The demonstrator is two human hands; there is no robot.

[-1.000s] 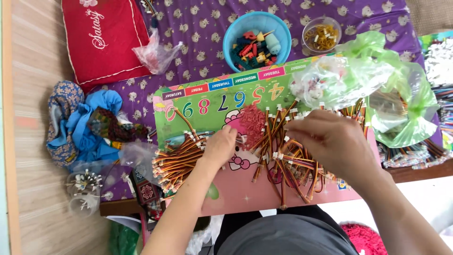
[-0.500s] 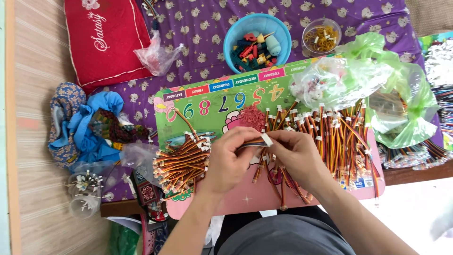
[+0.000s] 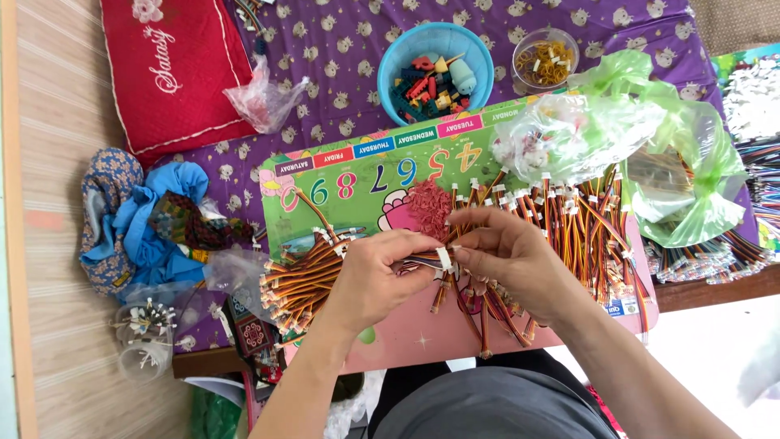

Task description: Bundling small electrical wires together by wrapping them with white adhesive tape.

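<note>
Since half a second ago my hands have barely shifted: they are still met over the middle of the board, though the white connector now sits lower between my fingertips, and a second ago my right hand was spread flat over the loose wires instead. At the far left a heap of blue cloth (image 3: 138, 228) lies on the wooden floor, with a clear plastic cup (image 3: 142, 337) of small white pieces just below it. Above, a red cushion (image 3: 175, 69) with white script rests on the purple patterned mat (image 3: 325, 57). A finished bundle of wires (image 3: 296, 276) lies fanned on the left edge of the green and pink board (image 3: 382, 175), whose upper border carries a strip of small coloured label boxes over a row of large coloured numerals. My left hand (image 3: 378, 280) is clenched on one short cable (image 3: 422, 260), holding its wires just left of the white connector (image 3: 444, 258), and my right hand (image 3: 512, 260) pinches that connector from the other side, so the piece spans the small gap between both grips. Behind them stand a blue bowl (image 3: 402, 53) of coloured bits and a small clear tub (image 3: 546, 61) of yellow pieces. To the right, loose wires (image 3: 585, 228) spread beneath a green plastic bag (image 3: 691, 162).
</note>
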